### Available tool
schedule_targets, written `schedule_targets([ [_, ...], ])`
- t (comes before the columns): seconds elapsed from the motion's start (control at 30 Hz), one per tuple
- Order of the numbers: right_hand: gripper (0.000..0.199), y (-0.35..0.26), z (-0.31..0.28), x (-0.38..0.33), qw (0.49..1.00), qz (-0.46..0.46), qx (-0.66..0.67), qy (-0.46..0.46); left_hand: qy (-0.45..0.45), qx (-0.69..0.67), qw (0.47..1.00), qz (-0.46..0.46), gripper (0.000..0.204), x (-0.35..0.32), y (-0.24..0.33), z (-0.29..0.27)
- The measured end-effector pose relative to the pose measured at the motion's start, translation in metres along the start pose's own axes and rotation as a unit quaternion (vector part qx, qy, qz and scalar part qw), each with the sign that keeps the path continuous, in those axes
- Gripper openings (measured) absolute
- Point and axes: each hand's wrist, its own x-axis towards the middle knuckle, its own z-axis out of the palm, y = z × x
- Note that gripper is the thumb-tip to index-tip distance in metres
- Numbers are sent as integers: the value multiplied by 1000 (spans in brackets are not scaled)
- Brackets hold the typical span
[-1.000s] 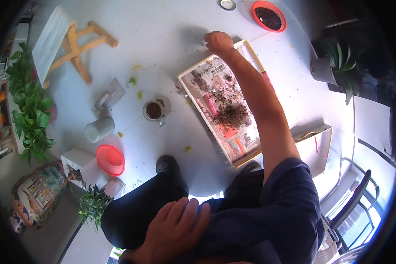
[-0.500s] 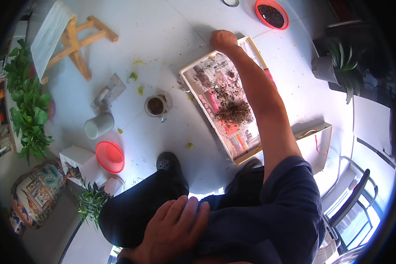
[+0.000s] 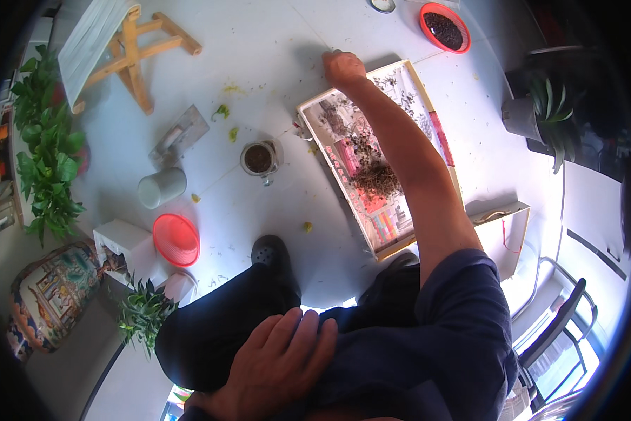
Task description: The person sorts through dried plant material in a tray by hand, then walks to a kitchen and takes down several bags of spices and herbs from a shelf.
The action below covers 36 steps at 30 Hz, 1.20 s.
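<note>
My right arm stretches forward across a shallow box lid point(image 3: 408, 247) with a pale rim, lying on the floor. My right hand point(image 3: 344, 69) is just past its far left edge, fingers curled closed; whatever they may hold is hidden. Inside the lid, a clump of dry brown roots point(image 3: 376, 180) and scattered dry bits lie on a printed pink and white surface. My left hand point(image 3: 282, 356) rests flat on my lap, fingers stretched out, holding nothing. A glass mug of dark soil point(image 3: 258, 158) stands left of the lid.
A red bowl of dark soil point(image 3: 444, 29) sits at the far right. On the left are a wooden folding stool point(image 3: 134, 56), a trowel point(image 3: 179, 135), a pale cylinder point(image 3: 162, 188) and a red basin point(image 3: 176, 240). Another box part point(image 3: 505, 235) lies right; potted plants point(image 3: 49, 161) line the side.
My right hand has moved left, from over the lid's far edge to just beyond its corner. The view has shifted slightly. My left hand stays on my lap.
</note>
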Motion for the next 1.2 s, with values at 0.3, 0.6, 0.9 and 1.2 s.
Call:
schedule_targets([
  [0.3,11,22,-42,-18,990,-27,116,78,36,-36,999,6,31,-5,6,1],
  [0.6,19,17,-77,-81,961,-181,137,-157,12,16,996,90,36,-2,0,4],
  [0.9,17,-50,-11,-3,994,-72,77,-38,-9,40,998,45,36,-16,-5,1],
  [1.2,19,-59,18,-1,999,-31,-4,-6,-24,26,999,3,33,-31,-16,1],
])
